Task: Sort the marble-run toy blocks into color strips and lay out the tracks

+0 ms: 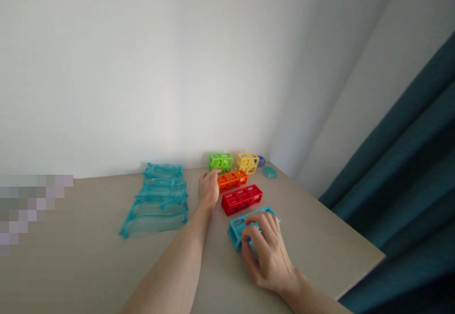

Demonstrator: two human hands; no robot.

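Observation:
My left hand is closed at the left end of an orange openwork plastic block; its fingertips are partly hidden there. My right hand grips a light-blue openwork block from above, fingers bent over its top and right part. Between the two hands lies a red openwork block, touched by neither. Behind the orange block, a green openwork block and a yellow one stand near the wall.
Several see-through teal plastic pieces lie in a column to the left. A small dark-blue piece and a round teal piece are at the back right. The table meets a white wall; a dark teal curtain hangs beyond its right edge.

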